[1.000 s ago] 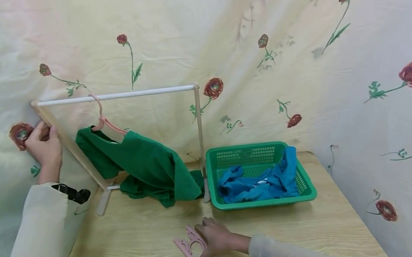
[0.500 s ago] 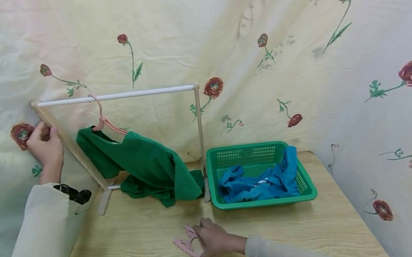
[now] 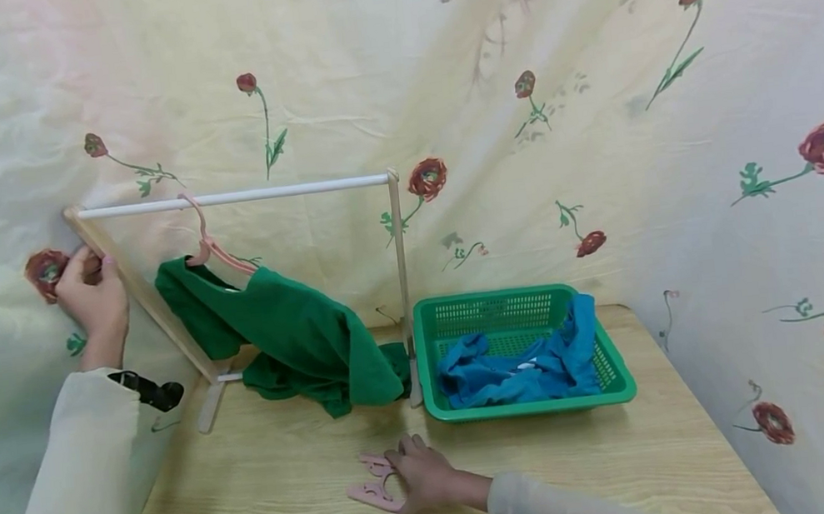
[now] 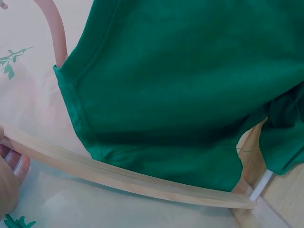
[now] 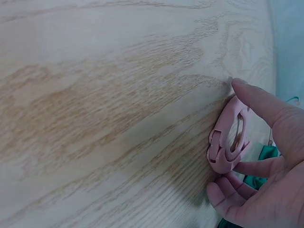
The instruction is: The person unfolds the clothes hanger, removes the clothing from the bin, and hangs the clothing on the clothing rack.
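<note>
A green T-shirt hangs tilted on a pink hanger, its hook over the white bar of a small wooden drying rack. My left hand holds the rack's left post near its top; the left wrist view shows fingers curled behind the wood. Low over the table's front, my right hand pinches a folded pink hanger between thumb and fingers. In the right wrist view the thumb touches one end of this folded hanger and a finger the other, beside its hinge.
Right of the rack stands a green plastic basket with a blue garment inside. The wooden table meets a flower-patterned cloth behind and at both sides.
The folded hanger has turned slightly under my right hand, which has shifted a little to the left. My left hand stays on the post, and the rack and shirt keep their places.
</note>
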Demonstrator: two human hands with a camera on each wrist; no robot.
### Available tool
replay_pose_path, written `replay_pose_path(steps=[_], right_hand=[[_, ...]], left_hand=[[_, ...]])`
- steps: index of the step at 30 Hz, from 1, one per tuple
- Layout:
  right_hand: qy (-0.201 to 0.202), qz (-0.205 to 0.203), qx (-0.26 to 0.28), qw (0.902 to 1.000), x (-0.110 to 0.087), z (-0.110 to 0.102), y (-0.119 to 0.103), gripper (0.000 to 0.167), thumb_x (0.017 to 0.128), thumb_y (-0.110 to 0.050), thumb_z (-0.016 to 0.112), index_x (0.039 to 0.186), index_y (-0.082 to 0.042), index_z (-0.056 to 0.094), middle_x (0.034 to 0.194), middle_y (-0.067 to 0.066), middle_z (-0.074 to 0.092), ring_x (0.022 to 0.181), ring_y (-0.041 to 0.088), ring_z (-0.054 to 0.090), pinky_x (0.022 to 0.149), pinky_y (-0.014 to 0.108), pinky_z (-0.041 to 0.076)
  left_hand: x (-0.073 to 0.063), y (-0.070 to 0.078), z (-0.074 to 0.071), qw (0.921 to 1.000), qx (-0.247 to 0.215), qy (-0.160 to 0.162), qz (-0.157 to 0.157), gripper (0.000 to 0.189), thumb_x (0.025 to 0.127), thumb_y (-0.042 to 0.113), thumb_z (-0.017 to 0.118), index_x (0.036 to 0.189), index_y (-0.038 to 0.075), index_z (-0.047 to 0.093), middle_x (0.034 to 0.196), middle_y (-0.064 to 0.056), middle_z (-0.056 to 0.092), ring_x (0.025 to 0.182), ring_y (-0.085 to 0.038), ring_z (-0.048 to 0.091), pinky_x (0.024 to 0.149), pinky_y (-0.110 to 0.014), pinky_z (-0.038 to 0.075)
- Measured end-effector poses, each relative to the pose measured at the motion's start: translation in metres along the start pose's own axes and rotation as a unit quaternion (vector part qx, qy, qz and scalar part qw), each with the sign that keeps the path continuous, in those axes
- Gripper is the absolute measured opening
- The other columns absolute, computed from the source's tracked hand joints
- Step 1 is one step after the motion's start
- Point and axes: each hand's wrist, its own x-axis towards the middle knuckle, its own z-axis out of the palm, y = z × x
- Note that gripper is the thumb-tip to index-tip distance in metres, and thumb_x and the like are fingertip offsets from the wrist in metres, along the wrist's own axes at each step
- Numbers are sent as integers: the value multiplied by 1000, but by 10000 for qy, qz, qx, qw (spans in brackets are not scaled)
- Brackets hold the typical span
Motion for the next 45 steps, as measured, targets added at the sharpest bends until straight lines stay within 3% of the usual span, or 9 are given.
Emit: replay_pose_path(steps=[10, 21, 26, 34, 45], right_hand=[[114, 21, -17, 9999, 3, 1, 0, 96, 65, -51, 95, 144, -10, 56, 119, 2, 51, 102, 12, 43, 78, 24, 49], [81, 133, 15, 9999, 6, 0, 0, 91, 67, -41, 95, 143, -9, 57, 118, 2, 51, 101, 11, 42, 80, 24, 50], [126, 32, 64, 9999, 8, -3, 3, 84, 65, -30, 95, 139, -11, 60, 116, 2, 52, 100, 11, 42, 79, 24, 49], [107, 16, 59, 9999, 11, -5, 5, 84, 56, -29, 100, 130, -16, 63, 110, -2, 51, 98, 9, 41, 81, 24, 48], [30, 0, 231, 9997, 12, -7, 4, 76, 56, -26, 100, 123, -21, 64, 108, -6, 50, 98, 6, 42, 78, 20, 47]], left_hand=[[-3, 2, 0, 10000, -2, 26, 45, 28, 102, 24, 62, 128, 20, 72, 96, 23, 61, 90, 6, 52, 87, -16, 44], [-1, 4, 2, 9990, -334, 182, 225, 26, 101, 20, 64, 124, 15, 74, 88, 25, 58, 85, 6, 52, 83, -14, 41], [0, 3, 3, 9988, -351, 220, 258, 25, 101, 19, 64, 123, 13, 74, 85, 25, 57, 82, 6, 52, 80, -14, 40], [-1, 5, 3, 9994, -259, 149, 161, 25, 101, 23, 63, 123, 17, 74, 87, 25, 57, 83, 6, 52, 81, -14, 41], [0, 6, 4, 9996, -211, 165, 129, 26, 102, 22, 63, 125, 16, 74, 89, 23, 59, 85, 6, 52, 83, -14, 41]])
